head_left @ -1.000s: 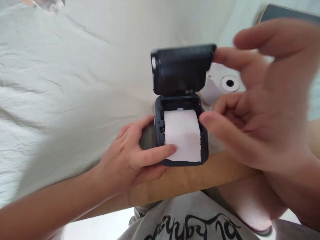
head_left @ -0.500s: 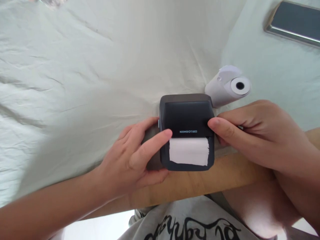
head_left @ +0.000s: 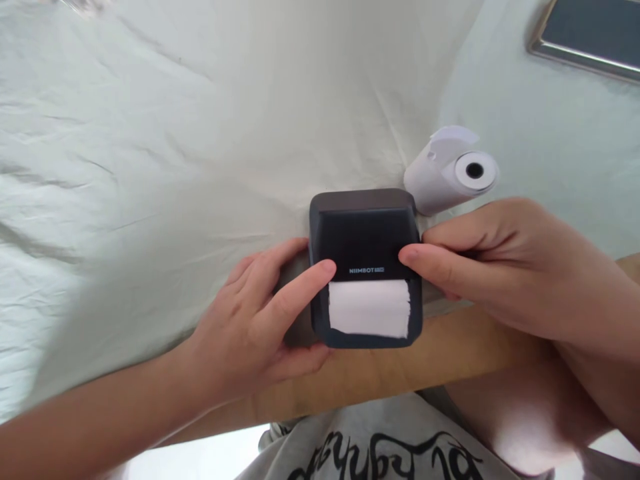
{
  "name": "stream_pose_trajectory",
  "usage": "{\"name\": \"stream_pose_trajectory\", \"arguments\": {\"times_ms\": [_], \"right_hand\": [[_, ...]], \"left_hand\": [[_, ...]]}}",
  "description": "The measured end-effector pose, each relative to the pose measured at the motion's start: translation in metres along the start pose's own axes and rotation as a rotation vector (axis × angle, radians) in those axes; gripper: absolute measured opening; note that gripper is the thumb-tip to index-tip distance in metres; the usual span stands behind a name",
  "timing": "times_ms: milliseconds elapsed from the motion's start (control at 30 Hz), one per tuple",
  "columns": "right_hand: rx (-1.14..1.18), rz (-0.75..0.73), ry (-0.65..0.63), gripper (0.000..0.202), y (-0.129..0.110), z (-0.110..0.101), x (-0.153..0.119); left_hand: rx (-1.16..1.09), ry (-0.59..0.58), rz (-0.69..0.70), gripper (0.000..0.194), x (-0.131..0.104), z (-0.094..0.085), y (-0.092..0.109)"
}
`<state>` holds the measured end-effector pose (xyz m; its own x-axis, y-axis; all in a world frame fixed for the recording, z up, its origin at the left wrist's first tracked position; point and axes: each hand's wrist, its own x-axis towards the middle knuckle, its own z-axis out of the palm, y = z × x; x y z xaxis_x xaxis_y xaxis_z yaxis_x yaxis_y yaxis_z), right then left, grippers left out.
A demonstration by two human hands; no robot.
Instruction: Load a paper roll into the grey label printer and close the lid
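Note:
A small black label printer (head_left: 367, 240) marked NIIMBOT sits between my hands, near the front edge of the cloth. From its front slot a strip of white paper (head_left: 369, 308) with a torn right edge lies over the lower face. My left hand (head_left: 260, 313) grips the printer's left side, one finger resting on the top cover. On the right side, my right hand (head_left: 480, 250) holds the body, its thumb on the cover and the other fingers curled at the edge, partly hidden. Behind the printer's right corner lies a roll of white paper (head_left: 440, 183) with a dark core hole.
Pale wrinkled cloth (head_left: 200, 133) covers the surface. A bare wooden edge (head_left: 360, 373) runs along the front. A dark phone-like slab (head_left: 590, 33) lies at the top right. Something shiny and clear (head_left: 83, 5) is cut off at the top left.
The printer and both hands appear slightly farther left and a little lower in view. The paper roll and the dark slab also shift slightly, so the camera has moved somewhat. Both grips stay the same.

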<state>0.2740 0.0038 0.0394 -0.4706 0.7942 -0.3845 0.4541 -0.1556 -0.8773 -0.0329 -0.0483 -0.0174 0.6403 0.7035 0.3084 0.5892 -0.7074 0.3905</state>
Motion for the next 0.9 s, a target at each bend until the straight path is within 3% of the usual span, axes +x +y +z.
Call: {"name": "stream_pose_trajectory", "arguments": {"times_ms": [200, 400, 533, 700, 900], "right_hand": [[-0.009, 0.005, -0.036, 0.061, 0.003, -0.003, 0.001], [-0.013, -0.044, 0.005, 0.058, 0.002, 0.000, 0.002], [-0.043, -0.063, 0.046, 0.061, 0.006, 0.004, 0.000], [-0.053, -0.108, 0.068, 0.078, 0.007, 0.008, -0.001], [-0.076, -0.110, 0.070, 0.084, 0.007, 0.006, -0.002]], "left_hand": [[-0.006, -0.008, -0.040, 0.072, 0.000, 0.000, 0.000], [0.111, -0.093, 0.024, 0.069, 0.005, -0.014, 0.002], [0.145, -0.082, 0.008, 0.067, 0.005, -0.015, 0.003], [0.087, -0.047, 0.019, 0.083, 0.009, -0.007, 0.001], [0.174, 0.053, 0.049, 0.104, 0.010, -0.001, 0.002]]}}
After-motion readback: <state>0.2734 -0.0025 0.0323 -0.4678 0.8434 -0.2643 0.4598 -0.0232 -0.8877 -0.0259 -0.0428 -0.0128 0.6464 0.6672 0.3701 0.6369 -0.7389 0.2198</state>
